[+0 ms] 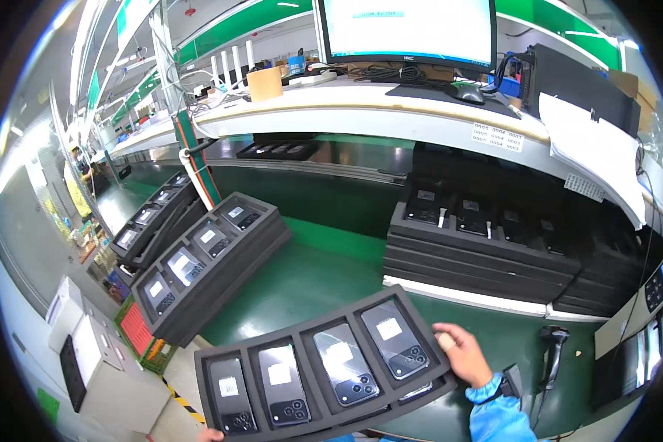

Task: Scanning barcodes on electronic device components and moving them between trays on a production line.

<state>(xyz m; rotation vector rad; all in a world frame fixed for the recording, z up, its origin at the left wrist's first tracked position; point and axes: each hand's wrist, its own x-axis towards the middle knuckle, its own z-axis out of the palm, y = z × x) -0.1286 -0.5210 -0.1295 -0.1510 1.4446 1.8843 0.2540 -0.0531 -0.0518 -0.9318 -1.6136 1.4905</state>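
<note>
A black foam tray (pixel 306 348) sits tilted in front of me, with several smartphones in its slots, their camera ends toward me. Each phone, such as the rightmost smartphone (pixel 395 342), bears a white label. My right hand (pixel 465 356), in a blue sleeve, grips the tray's right end, thumb on the rim. At the lower left corner my left hand (pixel 212 435) holds the other end; only a bit of it shows. Part of another phone-filled tray (pixel 418 393) peeks out beneath this one.
Stacked foam trays (pixel 221 276) with phones stand at left, and more tray stacks (pixel 479 254) at right. A handheld scanner (pixel 552 353) rests on the green bench (pixel 309 265) at right. Above is a shelf (pixel 361 99) with a monitor (pixel 411 33) and a mouse (pixel 465 91).
</note>
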